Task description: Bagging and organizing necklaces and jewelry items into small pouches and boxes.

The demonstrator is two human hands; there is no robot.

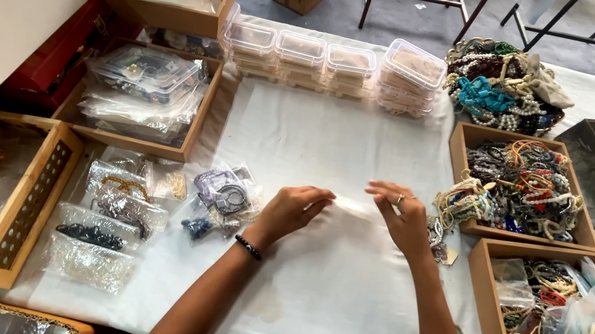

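Two bare hands meet over the middle of the table (311, 287), which is covered with a white cloth. Between them lies a small clear plastic pouch (351, 206), hard to make out against the cloth; its long axis runs left to right, from one hand to the other. The left hand (293, 209), with a dark bead bracelet at the wrist, pinches the pouch's left end with curled fingers. The right hand (400, 215), wearing a ring and a thin bangle further down the arm, has its fingers bent onto the pouch's right end; whether it grips or only presses cannot be told.

Left of the left hand, several clear bags of beads and rings (217, 202) lie loose on the cloth, and beyond them a wooden box with a perforated side (33, 202). Right of the right hand sit two wooden trays: a nearer tray of bagged jewellery (484, 313) and a farther tray heaped with bead bracelets (465, 149). Farther back, a row of stacked clear plastic boxes (329, 62) stands along the cloth's far edge, with a pile of bead necklaces (502, 84) to its right.
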